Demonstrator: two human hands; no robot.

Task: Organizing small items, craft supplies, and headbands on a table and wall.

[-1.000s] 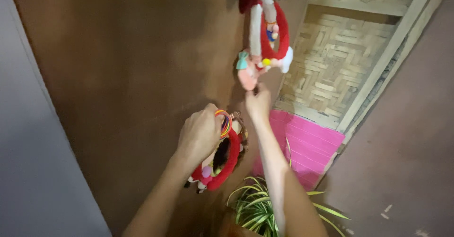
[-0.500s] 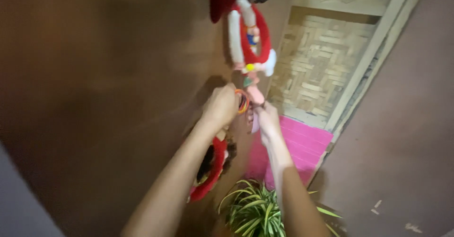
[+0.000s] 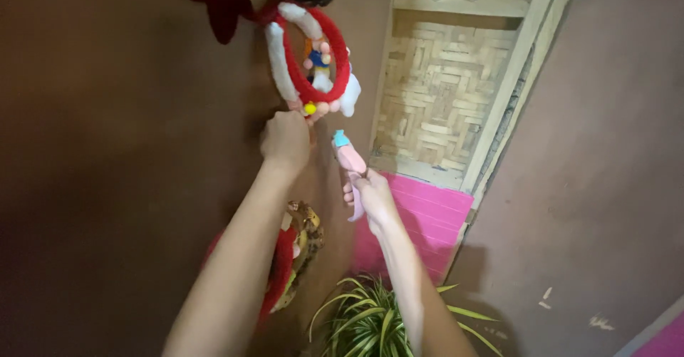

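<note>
Head view: the left hand (image 3: 285, 140) is raised against the brown wall (image 3: 128, 172), fingers curled together at the bottom of a red and white ring (image 3: 308, 58) that hangs there; whether the ring itself is gripped cannot be told, since the fingertips are hidden behind the knuckles. Small pompoms (image 3: 311, 107) in yellow and pink are seen just above this hand, along the ring's lower edge, and a white shape hangs at the ring's far side.

The right hand (image 3: 372, 199) is held lower and beside the left, closed around a pink toy (image 3: 350, 159) with a blue tip, which points up towards the ring without touching it. A pale strip is seen trailing below this hand's fingers.

Below the left forearm, a second red ring (image 3: 288, 264) with a spotted trim is seen against the wall. Under the right forearm a striped plant (image 3: 370, 321) is spread. Beyond the right hand, a pink panel (image 3: 427, 221) is set beneath a woven mat (image 3: 434, 93).
</note>
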